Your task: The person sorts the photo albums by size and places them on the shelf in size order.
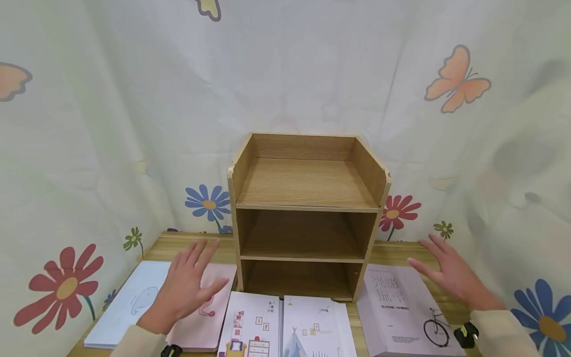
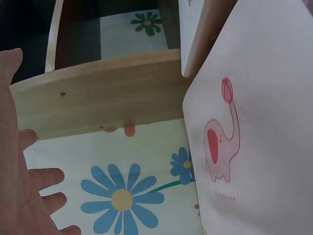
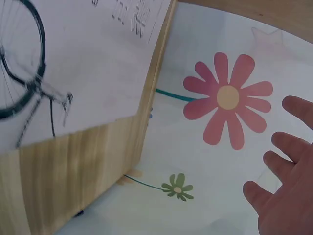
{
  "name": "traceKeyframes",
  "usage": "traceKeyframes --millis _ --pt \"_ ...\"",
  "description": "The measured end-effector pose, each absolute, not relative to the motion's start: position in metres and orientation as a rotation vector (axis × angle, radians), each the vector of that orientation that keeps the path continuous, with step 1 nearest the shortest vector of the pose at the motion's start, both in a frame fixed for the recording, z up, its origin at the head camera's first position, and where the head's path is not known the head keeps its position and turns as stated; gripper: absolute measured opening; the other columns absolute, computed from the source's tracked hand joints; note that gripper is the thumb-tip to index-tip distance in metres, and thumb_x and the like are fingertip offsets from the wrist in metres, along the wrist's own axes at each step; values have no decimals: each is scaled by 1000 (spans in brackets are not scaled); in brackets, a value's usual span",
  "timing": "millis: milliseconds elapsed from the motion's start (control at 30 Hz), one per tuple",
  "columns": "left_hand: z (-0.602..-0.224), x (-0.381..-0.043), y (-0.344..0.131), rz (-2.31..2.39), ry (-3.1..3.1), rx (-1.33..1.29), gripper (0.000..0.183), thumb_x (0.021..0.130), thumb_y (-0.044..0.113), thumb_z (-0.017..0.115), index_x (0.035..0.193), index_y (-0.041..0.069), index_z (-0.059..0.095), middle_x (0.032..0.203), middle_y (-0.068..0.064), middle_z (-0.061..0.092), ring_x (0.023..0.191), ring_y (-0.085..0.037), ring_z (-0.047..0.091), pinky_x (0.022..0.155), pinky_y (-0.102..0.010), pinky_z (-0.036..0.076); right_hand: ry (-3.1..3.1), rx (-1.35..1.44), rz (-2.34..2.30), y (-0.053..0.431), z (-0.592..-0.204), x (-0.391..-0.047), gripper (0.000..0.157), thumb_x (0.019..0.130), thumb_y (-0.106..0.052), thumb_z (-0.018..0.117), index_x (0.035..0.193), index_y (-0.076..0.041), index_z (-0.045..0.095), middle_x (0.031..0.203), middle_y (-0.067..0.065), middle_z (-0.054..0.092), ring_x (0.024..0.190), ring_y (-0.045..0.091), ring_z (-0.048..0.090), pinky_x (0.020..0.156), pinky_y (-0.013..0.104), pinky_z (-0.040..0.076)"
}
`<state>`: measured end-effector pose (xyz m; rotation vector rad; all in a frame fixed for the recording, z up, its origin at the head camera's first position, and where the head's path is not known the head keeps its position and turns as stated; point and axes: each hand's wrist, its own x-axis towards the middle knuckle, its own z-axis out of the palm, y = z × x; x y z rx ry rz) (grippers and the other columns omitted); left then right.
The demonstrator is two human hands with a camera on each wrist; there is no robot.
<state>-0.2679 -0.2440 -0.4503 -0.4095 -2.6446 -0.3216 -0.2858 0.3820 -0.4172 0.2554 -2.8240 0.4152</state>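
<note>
Both sleeves (image 1: 504, 332) are cream, and each ends beside a black wrist device (image 1: 466, 335) with small yellow-green accents.

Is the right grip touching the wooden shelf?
Apart: the head view shows a gap between the right grip and the side of the wooden shelf, with tabletop visible between them.

pink book (image 1: 207, 327): red elephant (image 2: 213, 147) | brown shelf (image 1: 305, 183) | white floral curtain (image 1: 312, 74)

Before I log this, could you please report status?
Left hand, right hand holding nothing. Pink book, bicycle book flat on table. White books before wooden shelf.
</note>
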Motion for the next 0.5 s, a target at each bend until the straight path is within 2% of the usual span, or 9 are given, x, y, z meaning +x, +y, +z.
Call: traceKeyframes --millis 300,500 --pt "-458 -256 -226 -353 -2577 -456 88 89 62 67 160 22 33 161 -19 39 150 -45 31 119 -70 25 -2828 246 561 383 -428 -276 79 101 -57 54 153 1 41 163 35 22 142 62 26 103 86 24" --pt "-461 -248 -211 -360 -2575 -455 87 90 65 64 160 21 35 159 -17 43 147 -44 36 117 -69 30 -2834 223 652 384 -437 -270 76 103 -55 52 154 -1 39 166 31 17 145 61 23 104 85 23"
